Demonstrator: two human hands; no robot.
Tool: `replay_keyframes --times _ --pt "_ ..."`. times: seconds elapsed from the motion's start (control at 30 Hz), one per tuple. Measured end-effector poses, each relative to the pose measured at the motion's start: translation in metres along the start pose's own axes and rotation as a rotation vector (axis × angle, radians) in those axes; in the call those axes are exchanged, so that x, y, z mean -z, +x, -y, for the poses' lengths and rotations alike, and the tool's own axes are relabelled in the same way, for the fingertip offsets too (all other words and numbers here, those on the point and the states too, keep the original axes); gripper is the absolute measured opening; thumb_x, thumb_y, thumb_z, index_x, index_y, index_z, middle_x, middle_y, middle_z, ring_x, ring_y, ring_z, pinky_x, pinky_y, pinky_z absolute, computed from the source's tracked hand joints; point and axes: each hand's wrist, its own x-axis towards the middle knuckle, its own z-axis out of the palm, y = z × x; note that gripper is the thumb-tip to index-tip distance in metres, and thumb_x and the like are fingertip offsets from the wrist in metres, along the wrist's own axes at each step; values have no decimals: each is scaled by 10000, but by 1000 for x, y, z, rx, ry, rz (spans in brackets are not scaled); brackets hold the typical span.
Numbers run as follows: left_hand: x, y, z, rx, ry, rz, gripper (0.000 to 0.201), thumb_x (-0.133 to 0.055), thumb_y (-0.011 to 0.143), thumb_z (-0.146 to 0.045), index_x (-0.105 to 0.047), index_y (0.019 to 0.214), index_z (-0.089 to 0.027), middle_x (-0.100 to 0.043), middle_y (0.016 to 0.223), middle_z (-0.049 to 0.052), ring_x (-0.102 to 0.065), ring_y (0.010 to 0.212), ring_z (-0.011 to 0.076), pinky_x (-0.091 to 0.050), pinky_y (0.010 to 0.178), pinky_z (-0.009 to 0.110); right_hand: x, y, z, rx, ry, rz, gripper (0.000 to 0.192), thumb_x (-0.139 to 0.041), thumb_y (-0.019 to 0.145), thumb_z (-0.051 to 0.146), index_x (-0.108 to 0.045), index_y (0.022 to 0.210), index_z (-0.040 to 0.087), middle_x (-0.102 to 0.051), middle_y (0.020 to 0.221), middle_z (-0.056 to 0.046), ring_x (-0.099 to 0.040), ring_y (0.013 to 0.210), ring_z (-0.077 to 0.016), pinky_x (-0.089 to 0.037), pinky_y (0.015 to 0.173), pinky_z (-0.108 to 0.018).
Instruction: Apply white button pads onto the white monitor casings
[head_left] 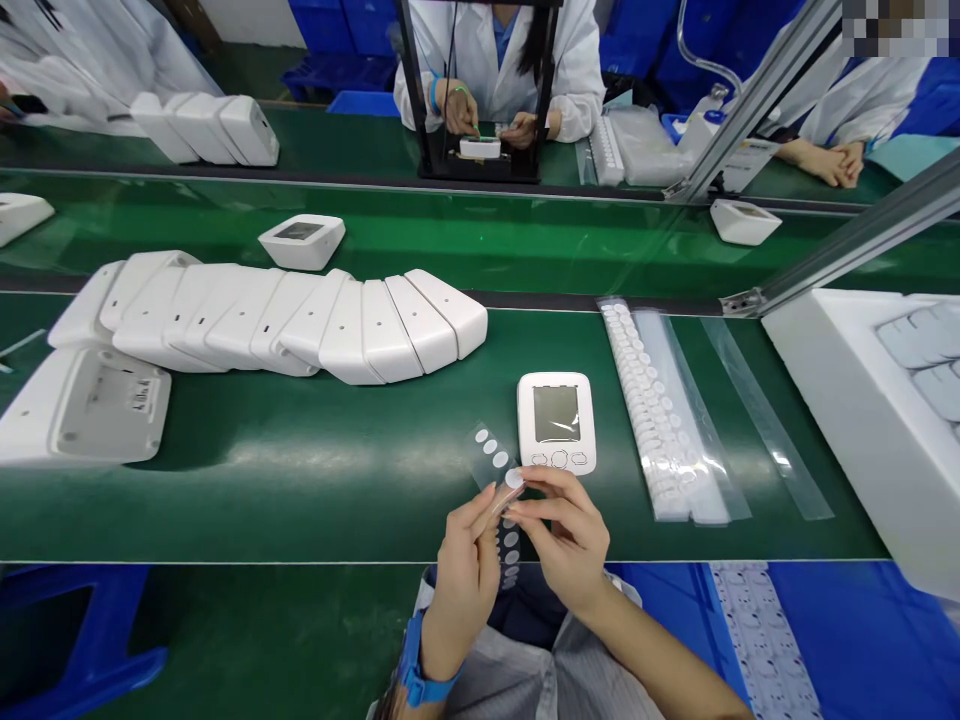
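- Left hand, with a blue band around the wrist, is pinching a thin, clear plastic strip with round white stickers.
- The right hand is pinching the same strip, thumb and pointing finger close together. One white sticker sits right by its fingertips.
- The strip is bent where the fingers hold it. One end lies up and to the left, and the other hangs down between the hands, over the edge of the shiny green table.
- Just past the right hand is a square white plastic machine with round corners and a grey screen. It lies flat, screen up. I cannot tell if the fingers touch it.
- To the left, many white plastic machines in a long row lean on each other.
- To the right is a pile of clear strips with white round stickers. Next to it is one long clear strip, then a big white box.
- Farther back, more white machines sit on a green belt.
- Across the belt, a person in a white coat works with both hands.
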Motion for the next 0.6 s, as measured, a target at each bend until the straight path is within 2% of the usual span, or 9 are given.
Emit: replay_keyframes --times 0.13,0.33,0.5,0.6 --pt "1 4 -3 14 -24 30 302 -450 989 -130 -533 1270 -204 -752 1157 87 -729 1077 180 -617 860 261 0 2 0 52 -15 -16 207 -706 867 136 -780 961 306 -728 1061 -64 -716 916 -197 -638 788 -372" --pt "3 11 -8 -6 91 -46 208 -480 986 -166 -598 1148 -218 -788 988 37 -774 871 142 -613 710 193 1 5 1 87 -21 -15 288 -702 864 105 -769 1029 331 -721 1039 -56 -723 835 -183 -641 732 -355" --pt "2 12 -9 -80 142 -75 225 -472 965 -109 -613 1100 -220 -785 1010 43 -771 914 155 -617 730 204 1 7 1 117 -35 -1 343 -698 859 75 -758 1075 335 -712 1018 -47 -715 814 -166 -637 708 -325" --pt "1 12 -9 -74 143 -76 223 -472 958 -99 -616 1079 -220 -785 987 41 -773 891 152 -614 713 196 2 5 -1 145 -81 17 350 -679 874 80 -745 1094 344 -708 1009 -48 -712 825 -172 -633 689 -328"
